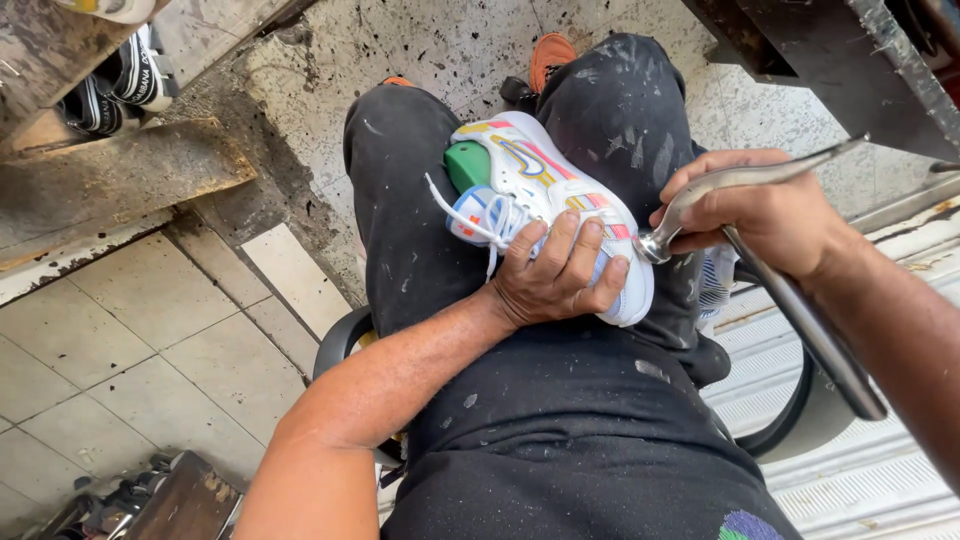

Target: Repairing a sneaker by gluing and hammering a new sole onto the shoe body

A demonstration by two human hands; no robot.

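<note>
arms: bare | trousers (600, 420): black — paint-flecked | shoes (550, 52): orange

This looks like a shoe repair workshop. A white sneaker (545, 200) lies on the lap under the left hand (555, 280), while the right hand (760, 215) grips metal pincers (740, 178). Beyond the left hand, a glue-spattered concrete floor (400, 50) meets worn tiles (150, 330); more shoes (115, 85) sit beside a rough wooden bench (110, 180).
</note>
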